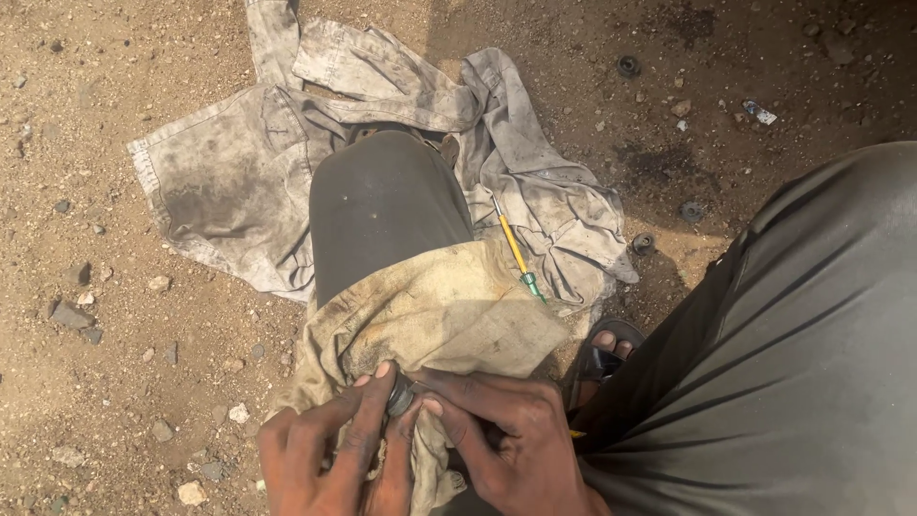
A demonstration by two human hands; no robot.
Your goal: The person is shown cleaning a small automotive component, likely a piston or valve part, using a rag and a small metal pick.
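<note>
both hands, left hand (325,459) and right hand (516,440), grip a small dark round part (401,395) against tan cloth (449,315).

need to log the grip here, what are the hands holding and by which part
Both hands, left hand and right hand, pinch a small dark round part by its edges at the fingertips, against a tan rag draped over the knee.

A small dark part (401,395), seemingly smooth metal with a dull sheen, sits between the left hand (330,459) and right hand (511,440). Under them lies a tan rag (449,311) of coarse, matt, stained cloth. A grey cloth (229,182), grimy and creased, covers the ground (86,315), which is rough, dry dirt with stones. The screwdriver (516,250) has a glossy yellow and green plastic handle.
</note>
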